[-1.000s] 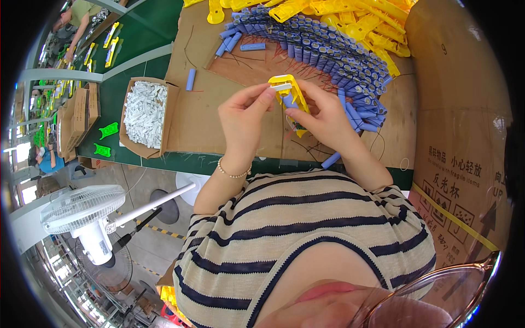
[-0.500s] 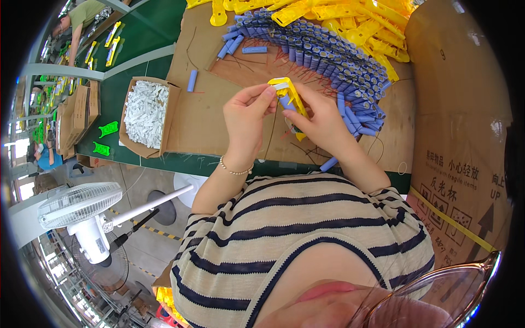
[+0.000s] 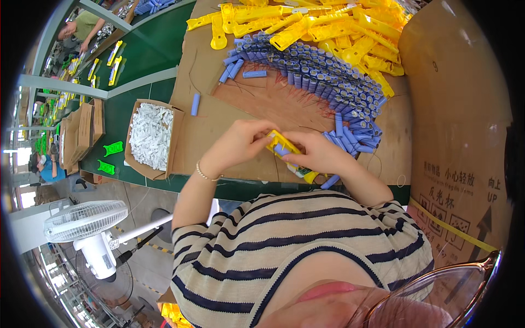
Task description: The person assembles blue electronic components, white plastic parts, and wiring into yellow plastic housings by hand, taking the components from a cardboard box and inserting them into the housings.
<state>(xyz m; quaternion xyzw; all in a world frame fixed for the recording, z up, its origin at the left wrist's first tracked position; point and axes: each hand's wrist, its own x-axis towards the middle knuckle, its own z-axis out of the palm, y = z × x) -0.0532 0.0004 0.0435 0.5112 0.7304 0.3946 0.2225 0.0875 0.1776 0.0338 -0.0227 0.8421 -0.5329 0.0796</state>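
In front of my chest, over the near part of the cardboard-covered table, is a yellow plastic housing (image 3: 289, 143) with a blue cylindrical battery cell (image 3: 280, 150) in it. My right hand (image 3: 320, 153) grips it from the right, thumb along the cell. My left hand (image 3: 246, 141) is closed at its upper left end, fingertips pressed together there. Whether a small white piece is between those fingertips is hidden. Just below the right hand, another blue cell (image 3: 330, 182) lies by the table edge.
Rows of blue cells with wires (image 3: 322, 71) stand beyond my hands, with a heap of yellow housings (image 3: 350, 27) behind. On the left are a carton of white strips (image 3: 150, 134) and green plastic pieces (image 3: 113, 148). A tall carton (image 3: 459, 109) walls the right; a fan (image 3: 87, 221) stands lower left.
Both hands have come lower in the picture, nearer my body, with the yellow housing. Its upper end has tipped left, and the white strip seen across it before is now mostly covered by fingers.
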